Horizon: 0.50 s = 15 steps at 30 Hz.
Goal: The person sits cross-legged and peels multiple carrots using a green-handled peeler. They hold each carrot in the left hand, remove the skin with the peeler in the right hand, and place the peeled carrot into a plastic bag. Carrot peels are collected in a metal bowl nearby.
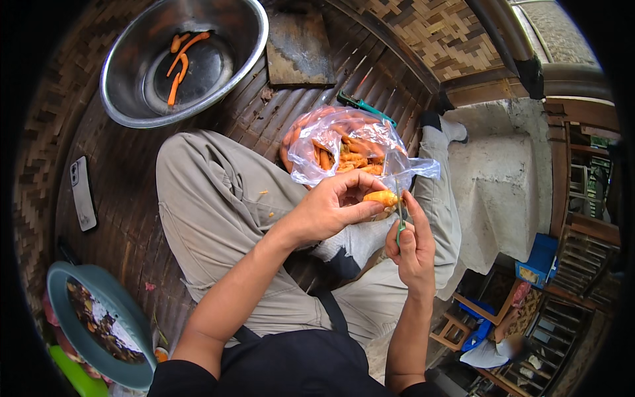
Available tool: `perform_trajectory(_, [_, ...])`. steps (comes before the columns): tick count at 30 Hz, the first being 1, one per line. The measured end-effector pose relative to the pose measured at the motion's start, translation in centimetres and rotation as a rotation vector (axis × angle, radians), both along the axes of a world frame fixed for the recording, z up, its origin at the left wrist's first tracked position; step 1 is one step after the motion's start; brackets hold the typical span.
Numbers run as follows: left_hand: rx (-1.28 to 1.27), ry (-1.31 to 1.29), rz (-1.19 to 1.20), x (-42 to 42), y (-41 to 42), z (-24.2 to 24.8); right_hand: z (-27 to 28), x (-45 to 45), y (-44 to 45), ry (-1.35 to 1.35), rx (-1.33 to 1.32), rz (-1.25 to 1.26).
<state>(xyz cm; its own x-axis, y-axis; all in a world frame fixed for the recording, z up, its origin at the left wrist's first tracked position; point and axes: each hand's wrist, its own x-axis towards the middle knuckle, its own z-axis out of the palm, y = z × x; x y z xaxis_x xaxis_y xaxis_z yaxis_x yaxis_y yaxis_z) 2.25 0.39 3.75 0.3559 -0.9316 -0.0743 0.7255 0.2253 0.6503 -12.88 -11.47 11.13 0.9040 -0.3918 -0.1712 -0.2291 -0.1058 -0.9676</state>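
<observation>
My left hand [332, 203] pinches a short orange carrot [381, 198] between thumb and fingers, above my crossed legs. In my right hand [412, 243] is a small knife [400, 218] with a green handle, its thin blade upright against the carrot's right end. Just beyond both hands lies a clear plastic bag [317, 149] full of carrots [354, 149]. Several carrots [184, 64] rest in a large steel basin [111, 94] at the upper left. A green-handled tool [367, 106], perhaps a peeler or knife, lies behind the bag.
A worn wooden board [300, 49] lies on the bamboo slat floor [119, 198]. At left are a smartphone [83, 193] and a grey-green plastic basin [99, 293] holding scraps and liquid. Concrete steps [501, 198] drop away at right; another person [491, 352] is at lower right.
</observation>
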Motion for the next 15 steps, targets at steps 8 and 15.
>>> perform_trajectory(8, [0.000, -0.200, 0.190, -0.3, -0.6, -1.2, -1.4, 0.9, 0.4, -0.029, 0.008, -0.088])
perform_trajectory(15, [-0.007, -0.452, 0.422, 0.2, -1.4, -2.5, -0.7, 2.9, 1.2, 0.052, 0.436, -0.398])
